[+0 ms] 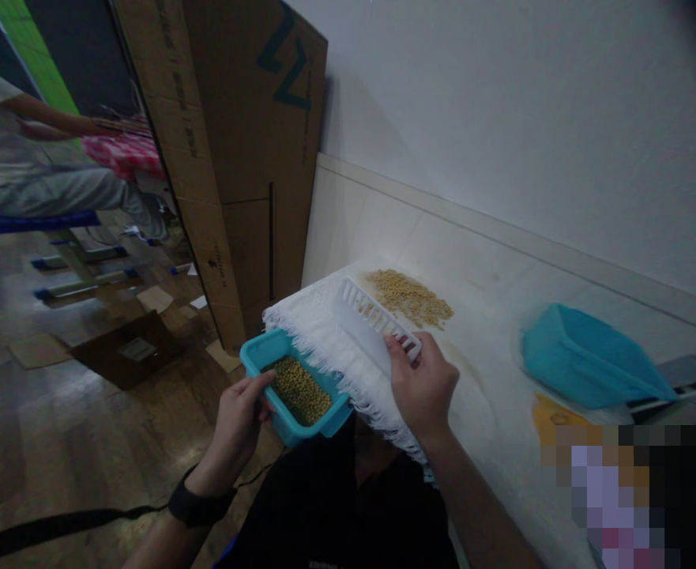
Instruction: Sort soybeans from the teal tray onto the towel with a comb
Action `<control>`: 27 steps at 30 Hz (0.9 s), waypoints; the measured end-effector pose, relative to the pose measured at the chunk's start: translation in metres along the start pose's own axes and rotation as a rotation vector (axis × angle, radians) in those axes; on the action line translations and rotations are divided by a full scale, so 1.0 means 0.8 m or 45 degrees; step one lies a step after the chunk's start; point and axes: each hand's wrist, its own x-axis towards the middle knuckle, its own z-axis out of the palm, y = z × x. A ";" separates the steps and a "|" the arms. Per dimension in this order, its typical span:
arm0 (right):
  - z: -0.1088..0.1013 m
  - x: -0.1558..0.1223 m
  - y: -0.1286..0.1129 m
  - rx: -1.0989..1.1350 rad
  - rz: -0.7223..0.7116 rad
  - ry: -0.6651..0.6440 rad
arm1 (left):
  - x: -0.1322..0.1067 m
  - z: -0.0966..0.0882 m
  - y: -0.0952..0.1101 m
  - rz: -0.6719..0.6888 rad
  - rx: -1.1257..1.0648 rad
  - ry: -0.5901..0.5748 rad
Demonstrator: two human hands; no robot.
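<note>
My left hand grips the near-left rim of a teal plastic container, thumb over the edge. Inside it lie yellowish and greenish beans. The container is held off the left end of the white tabletop, beside a fringed white cloth. Closed around the right end of a white slotted plastic tray is my right hand. That tray is tilted over the cloth, its slots facing a spread of yellow beans on the tabletop. Whether anything is in the tray cannot be made out.
A teal scoop-shaped bin stands at the right, near an orange item. A tall cardboard box rises behind the table's left end. Another person sits at the far left. Cardboard pieces lie on the wooden floor.
</note>
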 end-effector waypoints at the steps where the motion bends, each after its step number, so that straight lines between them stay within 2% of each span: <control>1: 0.002 0.010 0.009 -0.060 0.017 0.020 | -0.002 -0.001 -0.001 -0.001 0.002 0.003; 4: 0.009 0.031 0.034 -0.158 0.053 0.021 | -0.006 -0.001 -0.003 -0.012 -0.001 0.008; 8: 0.016 0.032 0.048 -0.174 0.070 -0.022 | -0.010 0.000 -0.005 -0.027 0.007 -0.005; 18: 0.036 0.032 0.043 -0.168 0.075 -0.081 | -0.012 0.005 -0.003 -0.083 -0.001 -0.001; 27: 0.040 0.033 0.043 -0.164 0.073 -0.088 | -0.012 0.003 0.000 -0.062 0.001 0.004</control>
